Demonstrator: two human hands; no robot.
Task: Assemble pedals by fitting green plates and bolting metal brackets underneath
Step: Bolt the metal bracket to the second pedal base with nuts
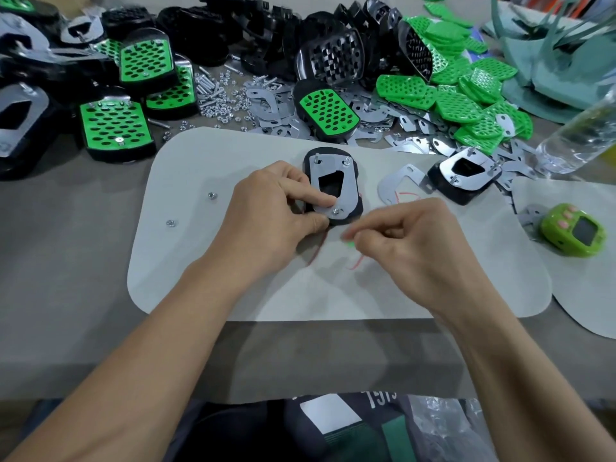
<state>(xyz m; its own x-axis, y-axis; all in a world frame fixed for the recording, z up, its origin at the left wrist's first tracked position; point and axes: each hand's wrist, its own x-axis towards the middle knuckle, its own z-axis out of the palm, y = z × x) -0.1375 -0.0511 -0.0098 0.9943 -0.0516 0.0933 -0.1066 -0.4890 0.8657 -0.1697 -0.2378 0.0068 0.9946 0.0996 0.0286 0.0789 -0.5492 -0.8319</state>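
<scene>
A black pedal (351,213) lies upside down on the grey mat (206,281), with a metal bracket (330,176) on top and three bolt ends poking through it. My left hand (270,221) grips the pedal's near left edge, thumb pressing the bracket. My right hand (413,241) hovers just right of the pedal's near end, its fingers curled and thumb and forefinger pinched together; whatever they pinch is too small to see. Two loose nuts (212,195) lie on the mat to the left.
Finished green-plated pedals (113,128) pile up at the left, black pedal bodies (330,58) at the back, green plates (466,101) and loose brackets (396,188) at the right. A second bracketed pedal (465,175), a bottle (576,135) and a green gadget (573,233) stand right.
</scene>
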